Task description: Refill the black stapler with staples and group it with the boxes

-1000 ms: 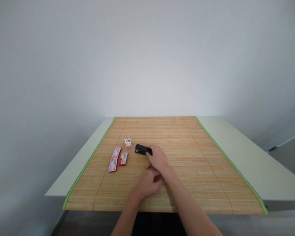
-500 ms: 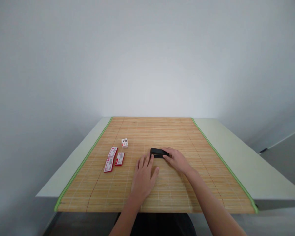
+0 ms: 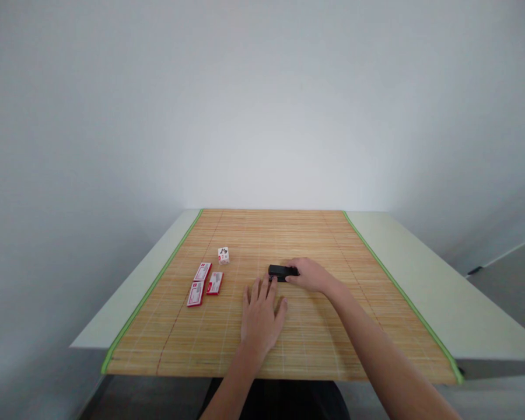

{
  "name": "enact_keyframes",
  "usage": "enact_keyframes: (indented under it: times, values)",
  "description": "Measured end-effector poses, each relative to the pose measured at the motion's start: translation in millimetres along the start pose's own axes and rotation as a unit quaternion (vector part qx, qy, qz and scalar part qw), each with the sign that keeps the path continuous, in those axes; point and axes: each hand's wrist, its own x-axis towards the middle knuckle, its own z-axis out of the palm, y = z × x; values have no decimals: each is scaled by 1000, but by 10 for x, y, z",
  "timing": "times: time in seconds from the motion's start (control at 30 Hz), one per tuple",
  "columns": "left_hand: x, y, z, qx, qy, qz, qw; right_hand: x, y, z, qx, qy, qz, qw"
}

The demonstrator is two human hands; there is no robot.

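A black stapler [image 3: 282, 271] lies sideways on the bamboo mat, its front end pointing left. My right hand [image 3: 308, 275] grips its right end between thumb and fingers. Flat on the mat, my left hand [image 3: 262, 315] has its fingers spread, and its fingertips reach the stapler's left front end. Whether they press on its base I cannot tell. Left of my hands are several small red-and-white boxes: one flat box [image 3: 215, 283], two more flat boxes [image 3: 195, 293] [image 3: 202, 271] end to end, and a small cube-shaped box [image 3: 223, 255] behind them.
The bamboo mat [image 3: 315, 233] with green edging covers the middle of a white table [image 3: 420, 274] and hangs slightly over its front edge. A pale wall [image 3: 262, 116] rises directly behind the table.
My right hand has shifted slightly left and further over the stapler. The stapler's top looks lower at the right. My left hand stays spread by the front end; the view has shifted a little.
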Motion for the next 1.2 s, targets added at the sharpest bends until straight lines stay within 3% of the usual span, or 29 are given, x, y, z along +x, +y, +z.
enact_keyframes:
  times: [0.17, 0.27, 0.37, 0.5, 0.6, 0.77, 0.9, 1.03, 1.1, 1.2]
  values:
    - [2, 7, 27, 6, -6, -13, 1000, 306, -306, -15, -39, 11, -43, 998]
    - [4, 6, 32, 2, 5, -14, 1000, 303, -369, -193, -59, 15, -59, 996]
    - [5, 8, 22, -2, 11, -16, 1000, 112, -256, -468, -63, 45, -64, 995]
    - [9, 17, 2, 0, 6, -19, 1000, -297, 169, -667, 10, 116, -34, 993]
    - [14, 18, -3, 0, 7, -19, 1000, -594, 583, -526, 86, 155, 25, 984]
    - [20, -5, 21, 0, 18, -20, 1000, -877, 1034, -4, 195, 199, 111, 954]
    - [22, -25, 64, -4, 19, -8, 1000, -912, 1093, 247, 220, 260, 118, 933]
    - [10, -64, 40, -5, 13, -2, 1000, -937, 1085, 309, 225, 316, 149, 909]
    - [-4, -152, -45, 0, 28, -16, 999, -966, 1092, 315, 247, 330, 160, 897]
    - [-16, -427, -265, 40, 100, -89, 990, -998, 1110, 321, 265, 333, 163, 890]
